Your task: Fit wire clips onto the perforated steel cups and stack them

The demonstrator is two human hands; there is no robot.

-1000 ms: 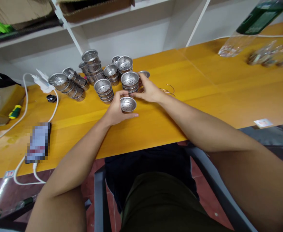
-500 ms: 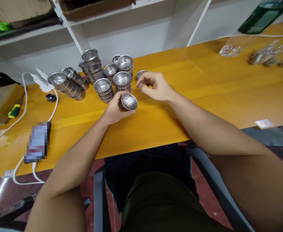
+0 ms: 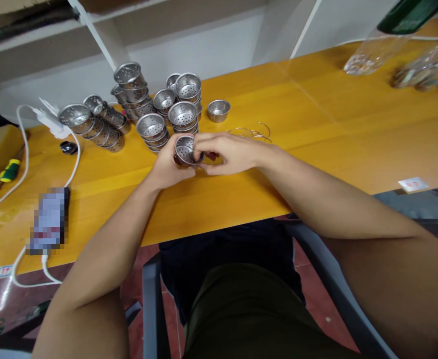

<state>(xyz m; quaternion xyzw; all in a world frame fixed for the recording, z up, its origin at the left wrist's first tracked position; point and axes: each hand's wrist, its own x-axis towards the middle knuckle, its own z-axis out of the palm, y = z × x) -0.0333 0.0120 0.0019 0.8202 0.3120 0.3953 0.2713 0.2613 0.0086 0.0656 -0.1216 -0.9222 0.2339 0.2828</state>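
Metal cup sits in clasping left hand, right hand partly inside, grip unclear.

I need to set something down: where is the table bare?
Bare tabletop lies between the wire rings, plastic bottle and edge sticker; also between the phone and left forearm. Crowded: behind the left hand and its perforated cup, among stacked metal cups.

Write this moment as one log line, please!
left hand: holds perforated metal cup | right hand: at cup's rim | beyond, on table: stacked cups, lone cup
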